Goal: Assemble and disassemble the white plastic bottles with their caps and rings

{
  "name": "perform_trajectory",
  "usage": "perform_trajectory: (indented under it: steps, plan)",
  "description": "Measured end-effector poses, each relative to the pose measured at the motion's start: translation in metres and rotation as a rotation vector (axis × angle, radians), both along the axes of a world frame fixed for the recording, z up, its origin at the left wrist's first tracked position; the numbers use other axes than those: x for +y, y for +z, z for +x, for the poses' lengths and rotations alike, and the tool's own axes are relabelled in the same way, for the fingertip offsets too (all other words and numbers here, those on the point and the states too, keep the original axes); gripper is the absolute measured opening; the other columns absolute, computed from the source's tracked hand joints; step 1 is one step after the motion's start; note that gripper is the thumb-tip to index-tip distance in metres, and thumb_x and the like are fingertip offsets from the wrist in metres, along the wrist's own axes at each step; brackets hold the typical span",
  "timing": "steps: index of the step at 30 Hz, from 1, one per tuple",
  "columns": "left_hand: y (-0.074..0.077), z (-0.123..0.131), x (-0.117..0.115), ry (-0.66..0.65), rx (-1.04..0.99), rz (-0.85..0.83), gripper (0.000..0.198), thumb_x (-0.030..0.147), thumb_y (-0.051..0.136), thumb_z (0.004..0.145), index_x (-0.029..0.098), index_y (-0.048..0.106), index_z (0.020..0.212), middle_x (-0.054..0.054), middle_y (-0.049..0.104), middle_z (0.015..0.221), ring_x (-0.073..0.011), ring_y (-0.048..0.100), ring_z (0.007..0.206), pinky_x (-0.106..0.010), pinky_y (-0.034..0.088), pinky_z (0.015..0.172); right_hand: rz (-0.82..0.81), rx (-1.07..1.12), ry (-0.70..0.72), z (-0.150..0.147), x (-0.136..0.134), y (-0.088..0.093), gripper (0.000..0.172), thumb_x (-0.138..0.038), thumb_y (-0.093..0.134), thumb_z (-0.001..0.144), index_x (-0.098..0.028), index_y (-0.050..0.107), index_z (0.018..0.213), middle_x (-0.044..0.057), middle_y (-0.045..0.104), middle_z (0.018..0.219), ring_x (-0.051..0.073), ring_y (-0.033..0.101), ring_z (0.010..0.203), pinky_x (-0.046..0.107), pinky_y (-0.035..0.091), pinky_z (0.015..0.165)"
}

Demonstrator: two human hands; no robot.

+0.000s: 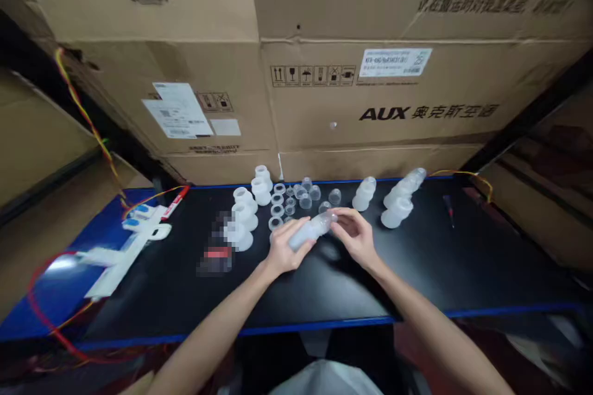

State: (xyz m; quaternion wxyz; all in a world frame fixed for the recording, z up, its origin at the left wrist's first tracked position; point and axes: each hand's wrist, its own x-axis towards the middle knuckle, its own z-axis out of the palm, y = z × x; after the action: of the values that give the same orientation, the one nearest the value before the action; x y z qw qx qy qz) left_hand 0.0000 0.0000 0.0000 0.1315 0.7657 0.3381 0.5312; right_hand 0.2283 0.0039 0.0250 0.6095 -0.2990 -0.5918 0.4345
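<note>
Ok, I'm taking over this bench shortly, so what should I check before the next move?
1. Left hand around the held bottle: ok.
2. Right hand at the tip of its clear top: ok.
3. Clear top fully seated: cannot tell, too small to judge.
4. White rings laid out beyond the left hand: ok.
5. Open-mouthed bottles upright, left of the rings: ok.

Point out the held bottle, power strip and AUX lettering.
held bottle (303, 235): head view, on the milky body between the two hands
power strip (130, 248): head view, on the middle of the white casing
AUX lettering (385, 113): head view, on the middle letter
</note>
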Motion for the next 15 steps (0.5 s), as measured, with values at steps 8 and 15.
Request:
perform_trajectory:
  steps: [8,15]
  plan:
    - [0.001,0.013,-0.012,-0.341,-0.371,-0.703,0.062,0.065,0.067,0.097,0.009,0.078,0.122,-0.011,0.078,0.088,-0.0226,0.071,0.069,-0.031,0.054,0.062,0.022,0.006,0.132,0.003,-0.001,0.001,0.020,-0.029,0.082,0.098,-0.028,0.073,0.116,0.010,0.078,0.131,0.025,0.077,0.119,0.040,0.066,0.098]
    - [0.011,0.019,-0.017,-0.207,0.067,-0.317,0.040,0.048,0.059,0.107,0.016,0.077,0.123,-0.012,0.080,0.102,-0.0244,0.072,0.086,-0.036,0.055,0.077,0.077,-0.160,0.020,0.016,0.000,0.002,0.023,-0.039,0.074,0.103,-0.026,0.066,0.121,0.011,0.081,0.115,0.026,0.080,0.099,0.041,0.067,0.084]
